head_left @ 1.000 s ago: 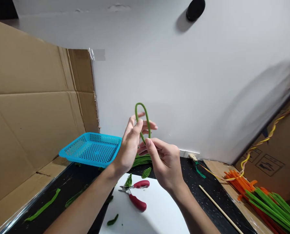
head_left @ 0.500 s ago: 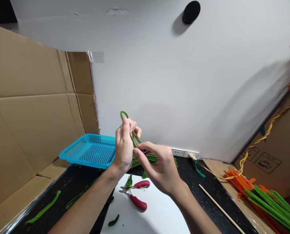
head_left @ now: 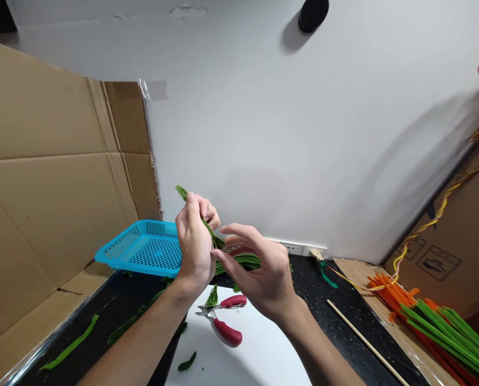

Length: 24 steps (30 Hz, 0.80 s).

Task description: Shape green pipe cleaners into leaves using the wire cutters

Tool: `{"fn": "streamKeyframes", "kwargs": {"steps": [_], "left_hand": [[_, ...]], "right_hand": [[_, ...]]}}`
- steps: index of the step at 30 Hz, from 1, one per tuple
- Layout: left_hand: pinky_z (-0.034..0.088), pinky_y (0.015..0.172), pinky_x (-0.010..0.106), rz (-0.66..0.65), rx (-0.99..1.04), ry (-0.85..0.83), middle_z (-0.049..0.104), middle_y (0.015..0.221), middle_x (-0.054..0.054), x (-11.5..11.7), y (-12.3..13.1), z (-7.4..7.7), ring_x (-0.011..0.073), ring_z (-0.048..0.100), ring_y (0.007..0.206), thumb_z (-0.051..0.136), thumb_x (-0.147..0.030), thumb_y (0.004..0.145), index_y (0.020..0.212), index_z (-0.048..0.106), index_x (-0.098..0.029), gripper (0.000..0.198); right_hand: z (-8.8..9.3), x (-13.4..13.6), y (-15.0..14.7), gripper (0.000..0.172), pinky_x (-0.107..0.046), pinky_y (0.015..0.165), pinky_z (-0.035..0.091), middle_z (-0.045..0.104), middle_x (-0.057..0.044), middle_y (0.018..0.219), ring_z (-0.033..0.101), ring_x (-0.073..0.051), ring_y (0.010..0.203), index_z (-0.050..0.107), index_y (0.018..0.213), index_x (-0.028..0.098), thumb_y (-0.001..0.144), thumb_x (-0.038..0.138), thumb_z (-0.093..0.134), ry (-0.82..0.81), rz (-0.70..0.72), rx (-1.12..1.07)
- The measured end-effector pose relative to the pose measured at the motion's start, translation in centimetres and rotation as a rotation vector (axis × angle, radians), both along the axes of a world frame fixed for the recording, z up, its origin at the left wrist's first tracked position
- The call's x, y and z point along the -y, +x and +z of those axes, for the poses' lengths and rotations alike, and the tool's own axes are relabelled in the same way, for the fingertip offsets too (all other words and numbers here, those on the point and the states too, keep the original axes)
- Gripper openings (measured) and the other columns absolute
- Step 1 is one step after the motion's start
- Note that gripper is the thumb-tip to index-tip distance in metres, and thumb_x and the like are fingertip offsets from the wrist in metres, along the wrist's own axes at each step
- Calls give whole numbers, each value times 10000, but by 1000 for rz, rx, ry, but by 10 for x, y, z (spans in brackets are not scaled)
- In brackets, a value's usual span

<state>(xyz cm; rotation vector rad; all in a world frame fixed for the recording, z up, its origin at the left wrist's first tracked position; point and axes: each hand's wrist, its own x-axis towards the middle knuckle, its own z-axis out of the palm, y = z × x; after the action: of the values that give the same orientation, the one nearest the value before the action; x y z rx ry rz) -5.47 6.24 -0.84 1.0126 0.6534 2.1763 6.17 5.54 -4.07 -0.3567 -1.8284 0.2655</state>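
My left hand (head_left: 193,236) is closed around a green pipe cleaner (head_left: 212,231) bent double, its folded tip poking out above the thumb. The lower end slants down between my two hands. Around that end, my right hand (head_left: 259,265) has its thumb and fingers parted; the thumb tip is close to the pipe cleaner, and I cannot tell if it touches. Below the hands, red-handled cutting pliers (head_left: 228,331) lie with jaws spread on a white board (head_left: 259,348). Beside the jaws sits a small bundled green piece (head_left: 212,296).
A blue perforated basket (head_left: 142,254) stands at left before a cardboard wall (head_left: 62,118). Green pipe cleaners (head_left: 243,261) lie behind my hands, with a loose strip (head_left: 72,343) at left. A wooden stick (head_left: 366,343) and orange and green bundles (head_left: 448,332) are at right.
Both hands have shifted slightly left in view. The pipe cleaner's loop has turned and looks narrower. My right thumb and finger have come apart from their pinch at its lower end.
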Motion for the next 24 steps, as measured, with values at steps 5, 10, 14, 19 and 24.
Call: {"fn": "streamKeyframes", "kwargs": {"steps": [5,10,14,19,24], "left_hand": [[237,464,283,36,-25,-32,277,661,-44,0,-5,3,110,263,525,553,-654,1012,685,331,-222,585],[218,456,281,30,-1,-62,275,666,-47,2,-5,3,104,240,512,564,-581,1015,689,338,-221,536],[230,453,268,38,-14,-51,259,644,-47,3,-6,4,107,243,508,536,-498,1034,668,336,-217,503],[228,454,252,84,-3,-39,265,620,-46,2,-8,5,104,240,508,511,-408,1047,642,338,-208,484],[201,457,267,92,-33,-37,231,609,-45,3,-9,6,110,206,506,513,-409,1034,606,269,-207,533]], "right_hand": [[-1,-1,-2,164,-285,713,680,820,-18,951,784,-152,733,727,1062,209,914,149,767,-57,47,-31],[0,-1,-3,140,-294,681,649,791,-21,871,759,-153,713,734,1019,198,910,111,734,-33,54,-8],[0,-2,-3,120,-300,650,618,764,-14,834,717,-142,682,733,1009,210,928,122,727,5,45,-9],[-3,-1,-4,107,-309,649,630,775,-28,855,731,-153,700,740,1056,212,959,169,722,31,15,-3],[-2,2,-4,168,-311,663,661,799,-43,892,765,-165,725,748,1099,219,970,133,681,68,11,-7]]}}
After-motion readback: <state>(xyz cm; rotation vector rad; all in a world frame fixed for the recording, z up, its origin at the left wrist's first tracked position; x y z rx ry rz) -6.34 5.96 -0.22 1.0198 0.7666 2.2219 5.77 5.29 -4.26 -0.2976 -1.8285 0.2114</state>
